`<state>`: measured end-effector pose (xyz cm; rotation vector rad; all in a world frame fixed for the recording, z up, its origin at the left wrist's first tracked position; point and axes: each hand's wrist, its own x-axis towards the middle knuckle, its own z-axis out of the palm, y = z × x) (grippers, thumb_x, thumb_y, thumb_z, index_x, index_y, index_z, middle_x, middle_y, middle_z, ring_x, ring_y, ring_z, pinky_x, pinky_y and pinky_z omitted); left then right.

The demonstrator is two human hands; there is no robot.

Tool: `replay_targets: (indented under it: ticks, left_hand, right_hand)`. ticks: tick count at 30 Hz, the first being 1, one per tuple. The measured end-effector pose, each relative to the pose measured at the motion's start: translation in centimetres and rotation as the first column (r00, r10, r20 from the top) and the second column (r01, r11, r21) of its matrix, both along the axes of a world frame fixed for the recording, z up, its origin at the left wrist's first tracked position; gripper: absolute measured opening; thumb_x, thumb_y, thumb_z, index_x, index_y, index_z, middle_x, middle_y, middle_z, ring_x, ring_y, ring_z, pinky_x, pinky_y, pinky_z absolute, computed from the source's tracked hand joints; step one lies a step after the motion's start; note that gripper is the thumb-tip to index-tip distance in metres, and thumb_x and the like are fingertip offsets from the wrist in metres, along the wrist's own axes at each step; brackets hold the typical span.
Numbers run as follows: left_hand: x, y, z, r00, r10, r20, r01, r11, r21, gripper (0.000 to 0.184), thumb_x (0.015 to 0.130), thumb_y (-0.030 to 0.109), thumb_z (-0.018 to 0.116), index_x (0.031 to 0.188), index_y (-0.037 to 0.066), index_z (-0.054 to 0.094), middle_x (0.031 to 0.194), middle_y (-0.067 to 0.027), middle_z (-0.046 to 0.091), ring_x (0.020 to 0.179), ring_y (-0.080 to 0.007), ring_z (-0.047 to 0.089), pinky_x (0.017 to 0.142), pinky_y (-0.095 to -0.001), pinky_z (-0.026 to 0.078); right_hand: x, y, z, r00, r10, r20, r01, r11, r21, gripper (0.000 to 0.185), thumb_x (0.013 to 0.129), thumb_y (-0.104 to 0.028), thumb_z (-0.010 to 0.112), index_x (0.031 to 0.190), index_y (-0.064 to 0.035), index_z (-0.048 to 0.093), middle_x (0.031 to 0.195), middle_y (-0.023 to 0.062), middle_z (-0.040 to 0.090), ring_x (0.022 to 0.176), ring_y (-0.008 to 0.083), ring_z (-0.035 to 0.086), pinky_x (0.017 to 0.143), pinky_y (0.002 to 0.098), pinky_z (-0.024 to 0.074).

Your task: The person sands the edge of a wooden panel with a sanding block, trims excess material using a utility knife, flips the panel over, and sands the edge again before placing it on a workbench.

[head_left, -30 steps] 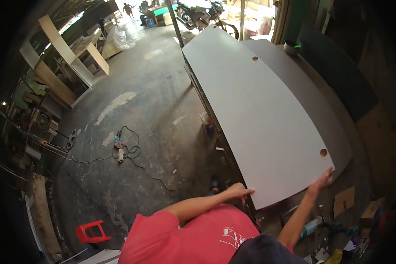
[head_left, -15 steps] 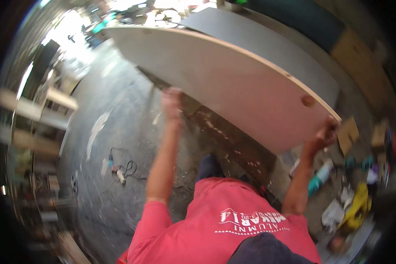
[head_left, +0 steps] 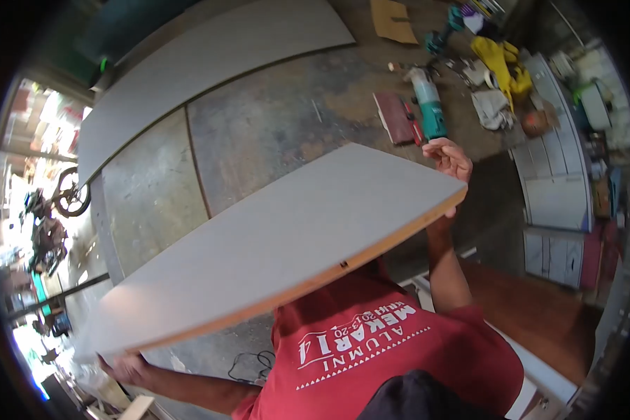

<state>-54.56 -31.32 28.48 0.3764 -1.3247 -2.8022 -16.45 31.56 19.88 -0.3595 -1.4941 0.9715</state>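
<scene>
We hold the grey panel point(head_left: 273, 234) before our red shirt point(head_left: 462, 353), right hand point(head_left: 452, 162) wrapped round its right end, left hand point(head_left: 129, 367) at the near edge, grip impossible to tell. Tabletop point(head_left: 273, 105) separates its far edge from another panel point(head_left: 217, 52).

Bare left arm point(head_left: 203, 393) and bare right arm point(head_left: 446, 276) are held wide apart.
The left is stretched out sideways, its bare left grip point(head_left: 128, 368) partly hidden; the right is bent, its bare right grip point(head_left: 451, 161) raised, fingers point(head_left: 439, 148) loosely curled.
</scene>
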Motion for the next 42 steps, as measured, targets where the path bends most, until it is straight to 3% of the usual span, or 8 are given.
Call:
replay_targets:
  ticks: [2, 4, 6, 9, 16, 25, 32, 42]
  left_hand:
    - [3.7, 0.8, -0.2, 0.992, 0.096, 0.079, -0.086, 0.989, -0.124, 0.069, 0.087, 0.018, 0.065, 0.146, -0.002, 0.036, 0.147, -0.0198, 0.043, 0.134, -0.0352, 0.042, 0.112, -0.0538, 0.036]
    - [6.5, -0.1, -1.4, 0.964, 0.191, 0.184, -0.167, 0.976, -0.138, 0.062, 0.088, 0.014, 0.063, 0.143, -0.003, 0.039, 0.145, -0.0219, 0.046, 0.132, -0.036, 0.044, 0.11, -0.0569, 0.037]
    - [8.5, -0.9, -3.2, 0.95, 0.229, 0.21, -0.202, 0.969, -0.144, 0.06, 0.088, 0.013, 0.063, 0.141, -0.003, 0.042, 0.145, -0.023, 0.047, 0.132, -0.0364, 0.045, 0.109, -0.0566, 0.038]
    - [10.6, -2.7, -5.4, 0.959, 0.15, 0.241, -0.141, 0.989, -0.052, 0.06, 0.086, 0.012, 0.063, 0.141, -0.003, 0.044, 0.146, -0.0233, 0.046, 0.132, -0.038, 0.046, 0.109, -0.0564, 0.038]
    - [12.8, -2.2, -7.6, 0.932, 0.24, 0.271, -0.244, 0.97, -0.02, 0.056, 0.088, 0.014, 0.06, 0.139, -0.004, 0.045, 0.145, -0.0217, 0.047, 0.134, -0.0382, 0.044, 0.11, -0.0596, 0.033]
    - [15.2, -2.3, -9.1, 0.927, 0.243, 0.285, -0.267, 0.962, 0.049, 0.052, 0.086, 0.011, 0.06, 0.135, -0.002, 0.047, 0.144, -0.0214, 0.047, 0.134, -0.038, 0.044, 0.111, -0.0599, 0.033]
    - [16.4, -3.4, -11.1, 0.928, 0.206, 0.311, -0.242, 0.967, 0.08, 0.048, 0.085, 0.01, 0.061, 0.13, -0.002, 0.052, 0.134, -0.0191, 0.056, 0.126, -0.0361, 0.053, 0.106, -0.0548, 0.041]
    - [16.7, -3.3, -12.0, 0.902, 0.218, 0.373, -0.278, 0.954, 0.116, 0.049, 0.085, 0.011, 0.059, 0.132, -0.002, 0.053, 0.139, -0.0193, 0.054, 0.131, -0.036, 0.048, 0.111, -0.0581, 0.035]
  right_hand:
    - [4.2, -0.6, -2.4, 0.996, 0.054, 0.066, -0.054, 0.999, -0.003, 0.106, 0.076, -0.086, 0.055, 0.137, -0.0006, 0.043, 0.13, 0.0203, 0.054, 0.11, 0.0255, 0.057, 0.094, 0.0372, 0.0442]
    - [7.1, -3.0, -2.7, 0.979, 0.164, -0.118, -0.2, 0.868, -0.455, 0.109, 0.079, -0.091, 0.041, 0.14, -0.0008, 0.041, 0.131, 0.0199, 0.054, 0.109, 0.025, 0.058, 0.094, 0.0375, 0.0446]
    - [10.2, -1.9, -3.2, 0.98, 0.175, -0.091, -0.197, 0.824, -0.532, 0.104, 0.087, -0.087, 0.028, 0.143, -0.0013, 0.04, 0.129, 0.0176, 0.056, 0.108, 0.0228, 0.058, 0.092, 0.0359, 0.0456]
    - [11.6, 0.3, -2.1, 0.858, 0.424, 0.291, -0.007, 0.574, -0.819, 0.073, 0.105, -0.062, 0.027, 0.138, -0.0017, 0.051, 0.126, 0.0137, 0.061, 0.106, 0.0189, 0.06, 0.089, 0.0326, 0.0478]
    - [5.3, 2.5, -3.3, 0.448, 0.706, 0.548, 0.119, 0.56, -0.82, 0.055, 0.105, -0.042, 0.047, 0.143, -0.0025, 0.051, 0.131, 0.0127, 0.061, 0.109, 0.0158, 0.06, 0.09, 0.0312, 0.0495]
    - [2.6, 2.1, -8.1, 0.477, 0.608, 0.635, 0.147, 0.657, -0.739, 0.04, 0.097, -0.014, 0.062, 0.134, 0.001, 0.06, 0.11, 0.0094, 0.07, 0.097, 0.0124, 0.063, 0.086, 0.0264, 0.0508]
    - [2.6, 1.8, -7.5, 0.477, 0.634, 0.608, 0.179, 0.608, -0.774, 0.034, 0.095, -0.014, 0.064, 0.124, 0.0037, 0.063, 0.108, 0.0105, 0.069, 0.096, 0.0155, 0.064, 0.083, 0.0303, 0.0515]
    - [-3.6, 6.1, -10.9, 0.174, 0.65, 0.74, 0.307, 0.678, -0.668, 0.04, 0.096, -0.024, 0.058, 0.124, 0.0051, 0.06, 0.116, 0.0167, 0.065, 0.104, 0.0227, 0.061, 0.087, 0.0405, 0.051]
